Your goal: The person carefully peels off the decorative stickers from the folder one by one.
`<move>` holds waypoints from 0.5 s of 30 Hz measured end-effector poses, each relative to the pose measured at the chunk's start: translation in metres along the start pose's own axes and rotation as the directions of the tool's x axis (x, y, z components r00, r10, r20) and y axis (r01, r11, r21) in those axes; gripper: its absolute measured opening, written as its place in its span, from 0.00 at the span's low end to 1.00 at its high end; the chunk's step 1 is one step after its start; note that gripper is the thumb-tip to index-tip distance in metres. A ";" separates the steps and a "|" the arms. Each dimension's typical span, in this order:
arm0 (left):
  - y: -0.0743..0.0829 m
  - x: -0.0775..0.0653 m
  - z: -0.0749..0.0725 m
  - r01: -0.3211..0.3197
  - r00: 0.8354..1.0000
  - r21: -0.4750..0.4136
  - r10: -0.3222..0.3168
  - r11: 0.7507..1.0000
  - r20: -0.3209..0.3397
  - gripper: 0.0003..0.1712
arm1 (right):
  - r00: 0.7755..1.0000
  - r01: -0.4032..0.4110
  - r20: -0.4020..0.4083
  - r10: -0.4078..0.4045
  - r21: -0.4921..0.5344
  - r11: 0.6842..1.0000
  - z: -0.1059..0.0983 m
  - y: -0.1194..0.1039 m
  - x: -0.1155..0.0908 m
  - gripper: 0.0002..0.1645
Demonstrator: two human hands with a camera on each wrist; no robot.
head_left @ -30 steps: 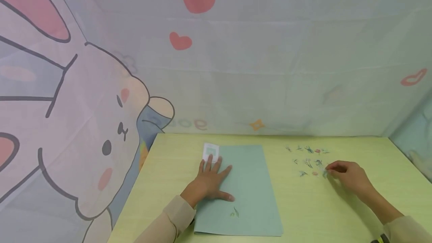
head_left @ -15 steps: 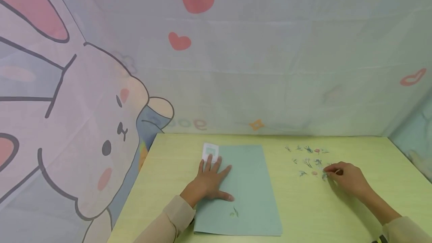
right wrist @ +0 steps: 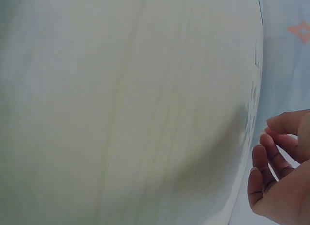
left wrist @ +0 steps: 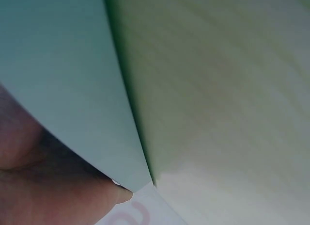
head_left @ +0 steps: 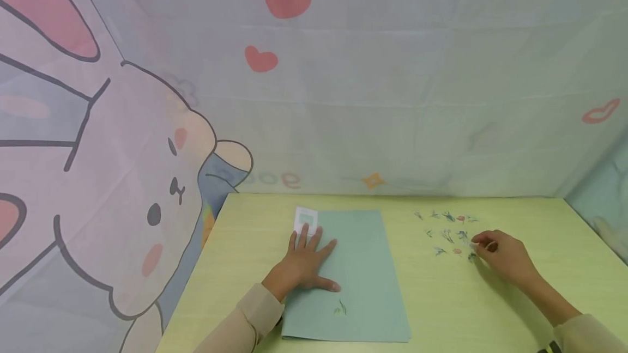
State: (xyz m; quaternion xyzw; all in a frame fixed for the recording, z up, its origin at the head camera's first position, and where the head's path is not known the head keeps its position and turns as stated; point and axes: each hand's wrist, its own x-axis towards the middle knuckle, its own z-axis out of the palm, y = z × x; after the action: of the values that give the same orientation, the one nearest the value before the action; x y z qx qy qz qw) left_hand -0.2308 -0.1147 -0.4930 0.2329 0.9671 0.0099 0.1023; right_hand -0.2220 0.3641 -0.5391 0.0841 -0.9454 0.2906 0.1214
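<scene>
In the head view my left hand (head_left: 305, 267) lies spread on a pale green folder (head_left: 363, 266), its fingertips over the lower part of a white card (head_left: 306, 217) with a green square. A small leafy sprig sticker (head_left: 340, 308) lies near the folder's bottom. My right hand (head_left: 507, 257) has thumb and forefinger together, pinching a small pale, see-through sticker (head_left: 473, 244) at the fingertips. Just below them is a dark green flower sticker (head_left: 472, 257). The right wrist view shows the right hand (right wrist: 283, 171) with its other fingers curled.
Several small flower stickers (head_left: 447, 236) lie in loose rows on the yellow wooden table (head_left: 530, 222), left of and behind my right hand. A printed cloth (head_left: 382, 97) with hearts and a rabbit hangs along the back and left edges.
My right hand's fingertips have drawn slightly up from the sticker row, with the pale sticker now between them. The left hand has stayed on the folder.
</scene>
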 end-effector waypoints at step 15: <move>-0.001 0.001 0.000 0.001 1.000 0.028 -0.001 1.000 0.005 0.63 | 0.990 0.141 -0.040 -0.137 0.125 0.982 0.025 -0.047 0.005 0.07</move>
State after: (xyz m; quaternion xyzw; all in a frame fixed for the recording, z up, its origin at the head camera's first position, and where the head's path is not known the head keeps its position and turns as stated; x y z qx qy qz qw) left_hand -0.2320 -0.1151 -0.4935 0.2338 0.9670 -0.0040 0.1013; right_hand -0.2204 0.3106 -0.5332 0.1530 -0.9147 0.3426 0.1504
